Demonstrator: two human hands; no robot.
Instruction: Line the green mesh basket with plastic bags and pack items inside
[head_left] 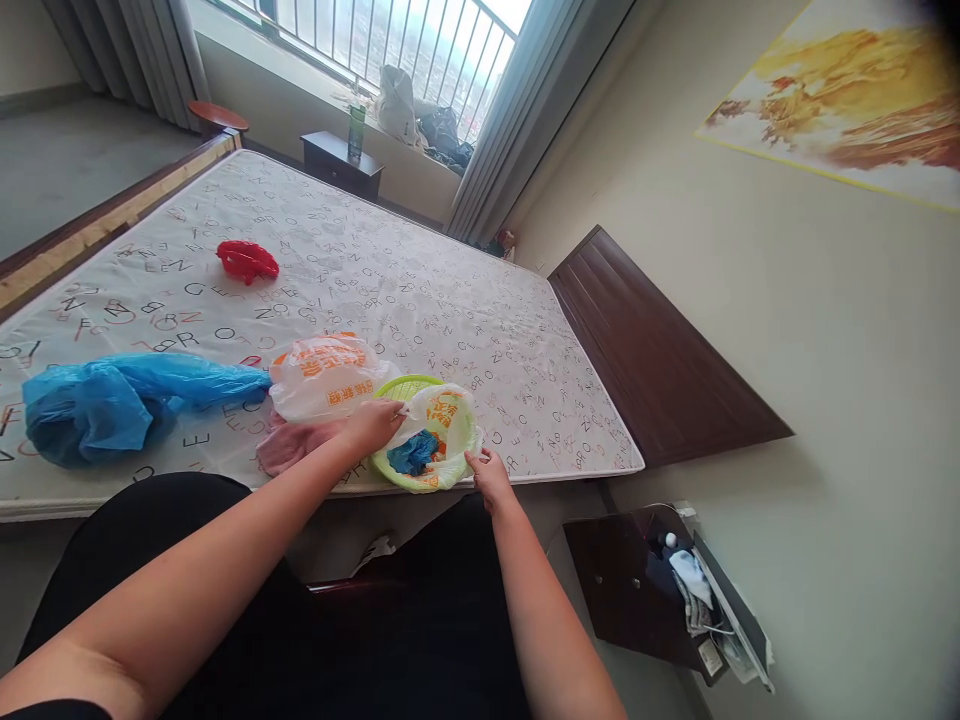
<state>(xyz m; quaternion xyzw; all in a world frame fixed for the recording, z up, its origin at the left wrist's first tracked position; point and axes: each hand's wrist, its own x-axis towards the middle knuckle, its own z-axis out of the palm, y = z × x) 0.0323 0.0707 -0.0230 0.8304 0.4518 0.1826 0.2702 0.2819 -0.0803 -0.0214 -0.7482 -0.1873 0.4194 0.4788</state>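
Together, the left hand (375,425) and right hand (491,477) pinch opposite edges of a thin white plastic bag with orange print (459,405), which lines a round lime-green basket (409,384) between them. Crumpled blue plastic (412,453) lies inside; a soft pink bundle (292,445) sits beside the left forearm.

Holding rim of white plastic bag with orange print (456,408), lining round lime-green plastic basket (405,386), with left grip (377,424) and right grip (491,478). Seeing crumpled blue material (412,454) inside; also, on white letter-printed mattress (427,275), crumpled red bundle (247,262).
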